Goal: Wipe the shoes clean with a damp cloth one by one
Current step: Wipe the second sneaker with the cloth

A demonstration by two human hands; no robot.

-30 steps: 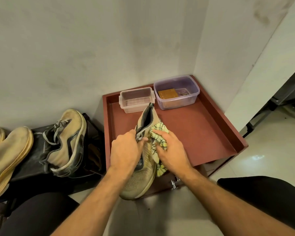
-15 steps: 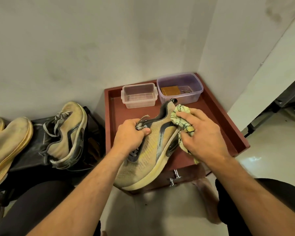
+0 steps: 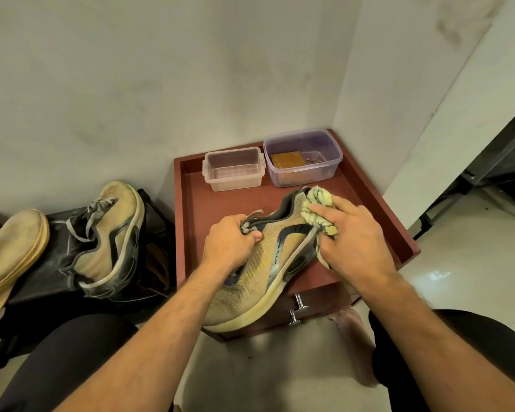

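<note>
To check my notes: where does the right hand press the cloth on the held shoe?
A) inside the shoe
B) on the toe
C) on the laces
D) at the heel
D: the right hand presses the cloth against the heel end of the shoe.

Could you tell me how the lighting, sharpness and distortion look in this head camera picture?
Head view: soft, even indoor light; a small glare spot on the floor tile; wide-angle bending of the wall edges; the shoe, cloth, left hand and right hand are sharp, without motion blur.
</note>
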